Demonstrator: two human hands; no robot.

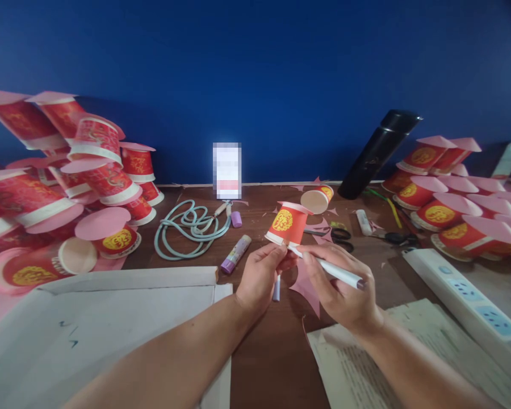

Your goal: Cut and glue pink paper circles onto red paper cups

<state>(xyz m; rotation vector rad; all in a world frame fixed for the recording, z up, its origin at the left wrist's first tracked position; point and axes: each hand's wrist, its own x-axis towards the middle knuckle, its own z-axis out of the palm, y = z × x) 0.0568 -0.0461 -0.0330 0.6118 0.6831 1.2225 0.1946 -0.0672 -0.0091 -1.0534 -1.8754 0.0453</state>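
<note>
My left hand (262, 272) grips a red paper cup (288, 224) by its pale rim, which faces down. The cup bears a gold round emblem, and a pink paper piece covers its upper end. In my right hand (344, 278) is a white marker pen (338, 271), held like a pencil, its tip end at the cup's rim. Whether the tip touches the cup is hard to tell. A short pale stick (276, 288), perhaps the pen's cap, shows just below my left fingers. Another red cup (317, 199) lies on its side behind.
Stacked red cups with pink tops stand left (106, 136) and right (440, 213). Around lie a coiled cable (191, 230), glue stick (235, 254), scissors (340, 234), pink scraps (307, 287), black flask (378, 153), power strip (472, 295), printed paper (375, 363) and white box (111, 329).
</note>
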